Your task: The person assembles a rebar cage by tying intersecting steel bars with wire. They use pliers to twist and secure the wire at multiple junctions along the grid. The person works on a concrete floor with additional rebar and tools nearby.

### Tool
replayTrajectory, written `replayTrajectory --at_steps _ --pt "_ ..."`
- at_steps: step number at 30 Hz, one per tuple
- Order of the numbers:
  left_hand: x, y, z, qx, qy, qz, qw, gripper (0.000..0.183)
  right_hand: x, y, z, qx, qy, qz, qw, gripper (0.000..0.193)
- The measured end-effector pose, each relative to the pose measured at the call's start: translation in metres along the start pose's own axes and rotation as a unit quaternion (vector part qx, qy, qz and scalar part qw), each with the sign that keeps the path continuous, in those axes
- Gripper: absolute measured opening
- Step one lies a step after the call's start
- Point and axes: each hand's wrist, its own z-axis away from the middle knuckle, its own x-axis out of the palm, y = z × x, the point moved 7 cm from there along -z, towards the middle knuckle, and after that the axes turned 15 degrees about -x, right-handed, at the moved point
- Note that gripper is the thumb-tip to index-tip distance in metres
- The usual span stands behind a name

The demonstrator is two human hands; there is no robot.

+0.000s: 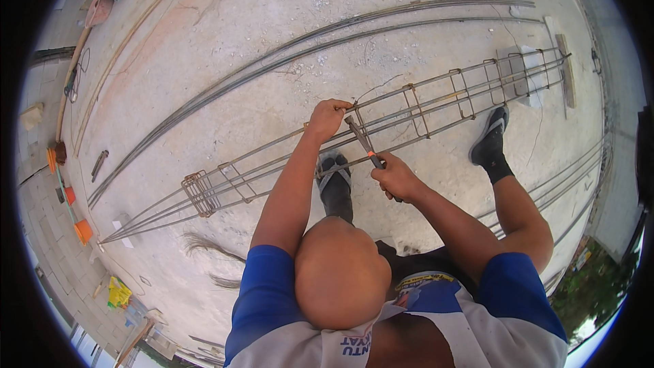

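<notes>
Remotely, I note lettering (356, 346) across the near shirt (477, 342). Right hand (398, 177) grips pincers (361, 138); rebar cage (411, 87) lies just beyond. Left hand (329, 117) at cage's far bar; whether gripping, I can't tell.

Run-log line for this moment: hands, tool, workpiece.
left hand: at rebar cage, far-side bar | right hand: grips hand tool | tool head: close to left hand
</notes>
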Motion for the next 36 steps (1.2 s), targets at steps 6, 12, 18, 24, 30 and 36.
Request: replayTrajectory --at_steps 6,12,18,24,30,36 --pt "0.001 0.004 0.001 -0.005 -0.011 -0.027 1.000 0.032 -0.001 -0.006 -0.001 -0.020 0.000 0.030 0.999 0.058" --pt "0.000 0.003 0.001 0.006 -0.006 -0.024 1.000 0.032 -0.001 0.003 -0.002 0.010 -0.015 -0.030 0.999 0.056" --pt "0.001 -0.003 -0.002 -0.014 -0.018 -0.011 1.000 0.033 -0.021 -0.023 0.011 -0.017 -0.122 0.194 0.973 0.055" --pt "-0.002 0.026 0.022 0.099 0.086 0.025 0.991 0.030 -0.078 -0.078 0.015 -0.073 -0.123 0.536 0.832 0.048" --pt "-0.005 0.012 0.014 0.027 0.062 0.165 0.984 0.030 -0.081 -0.153 -0.009 -0.087 -0.099 0.737 0.663 0.041" --pt "-0.015 0.013 0.013 0.006 0.054 0.186 0.981 0.028 -0.070 -0.190 -0.055 -0.189 -0.080 0.886 0.415 0.056"
